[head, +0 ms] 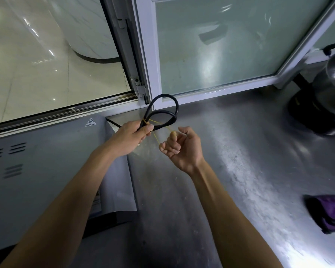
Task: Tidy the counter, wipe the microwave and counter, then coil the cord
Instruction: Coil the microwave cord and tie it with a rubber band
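Steel table [230, 171], scuffed and glare-streaked, on which are carried a grey microwave [46, 161] at left, a purple cloth [329, 213] at right, and a dark pot [321, 105] at rear.

Single view only, head-worn wide-angle, so no overlap with a second camera. It looks forward and steeply down onto the steel counter [230, 171], from close above it. Taking the microwave [37, 167] as reference: its top panel fills the lower left, seen from above; the counter runs to its right and the glass window [220, 45] stands behind and to its right. Both forearms enter from the bottom edge, and the hands sit near frame centre, just right of the microwave's rear corner. Straight edges bow toward the borders.
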{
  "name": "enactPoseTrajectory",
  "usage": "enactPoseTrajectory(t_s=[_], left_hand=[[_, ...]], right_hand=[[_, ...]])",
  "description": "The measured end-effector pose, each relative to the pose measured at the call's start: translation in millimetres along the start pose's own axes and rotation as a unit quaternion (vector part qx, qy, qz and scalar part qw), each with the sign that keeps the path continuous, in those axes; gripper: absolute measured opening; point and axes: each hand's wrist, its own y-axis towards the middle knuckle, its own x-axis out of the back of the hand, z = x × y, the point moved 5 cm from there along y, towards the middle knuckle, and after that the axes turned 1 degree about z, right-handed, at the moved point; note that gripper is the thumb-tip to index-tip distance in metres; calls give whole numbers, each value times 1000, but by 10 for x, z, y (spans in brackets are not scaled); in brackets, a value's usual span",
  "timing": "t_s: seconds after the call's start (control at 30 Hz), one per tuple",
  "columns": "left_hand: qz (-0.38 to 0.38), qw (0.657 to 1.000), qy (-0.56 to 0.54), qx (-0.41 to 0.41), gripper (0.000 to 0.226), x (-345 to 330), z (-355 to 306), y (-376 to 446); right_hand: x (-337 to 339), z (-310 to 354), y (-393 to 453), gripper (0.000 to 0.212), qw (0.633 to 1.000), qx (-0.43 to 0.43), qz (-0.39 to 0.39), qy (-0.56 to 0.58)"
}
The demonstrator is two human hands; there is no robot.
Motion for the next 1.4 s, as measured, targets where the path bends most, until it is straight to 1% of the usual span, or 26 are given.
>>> enactPoseTrajectory(t_s=[0.07, 0.1, 0.17, 0.23, 0.3, 0.33, 0.43, 0.53, 0.67, 0.77, 0.87, 0.97, 1.0, 1.03, 1.07, 1.1, 1.17, 1.23, 1.27, 1.3, 1.37, 1.4], left_hand=[[2, 1000, 5, 0, 40, -14, 5, -7], [0, 1000, 7, -1, 40, -13, -5, -5], [-7, 1000, 3, -4, 41, 1, -43, 13], [-13, 1000, 1, -12, 41, 17, -87, 37], [-17, 1000, 5, -16, 41, 22, -113, 42], [-20, 1000, 3, -17, 41, 27, -119, 40], [-27, 1000, -4, -13, 40, 34, -104, 32], [-24, 1000, 10, -2, 39, 8, -63, 26], [-13, 1000, 27, 6, 38, -33, -44, 4], [-2, 999, 44, 1, 37, -48, -33, -9], [5, 998, 58, -4, 36, -62, 13, -9], [12, 997, 75, -3, 35, -79, 37, 4], [14, 997, 79, -4, 35, -88, 35, 5], [17, 997, 81, -4, 35, -97, 37, 8], [18, 996, 84, -3, 35, -100, 36, 6], [18, 996, 83, -2, 35, -98, 39, 4], [15, 997, 70, 1, 35, -84, 41, -2], [10, 999, 45, 2, 36, -52, 46, -9], [8, 999, 32, 1, 37, -39, 45, -10], [6, 1000, 23, -1, 37, -35, 47, -5], [1, 1000, 17, -3, 35, -41, 41, 7], [-4, 1000, 12, -1, 35, -44, 42, 15]], right_hand=[[-4, 65, -34, 41, 999, -7, 20, -45], [-9, 96, -49, 38, 999, 0, 26, -43], [-29, 128, -66, 28, 999, 25, 35, 17], [-72, 109, -62, 23, 991, 53, 48, 113], [-115, 60, -33, 30, 978, 81, 59, 183], [-135, 29, -11, 35, 973, 92, 63, 200], [-118, -62, 59, 48, 971, 109, 42, 209], [5, -134, 127, 48, 971, 116, 6, 207], [103, -192, 204, 43, 977, 128, -42, 164], [105, -230, 282, 30, 984, 138, -72, 89], [104, -251, 324, 30, 985, 143, -97, 20], [141, -242, 361, 7, 978, 146, -143, -47], [178, -238, 375, 12, 971, 147, -171, -81], [213, -230, 392, 21, 961, 152, -194, -128], [240, -221, 415, 30, 943, 162, -214, -198], [252, -211, 437, 35, 917, 179, -225, -277], [259, -176, 455, 33, 836, 223, -231, -445], [271, -133, 464, 24, 749, 269, -209, -568], [288, -95, 443, 21, 712, 286, -204, -607], [324, -48, 416, 19, 682, 306, -201, -633], [370, 81, 321, 21, 644, 343, -200, -654], [386, 150, 261, 22, 632, 358, -199, -658]])
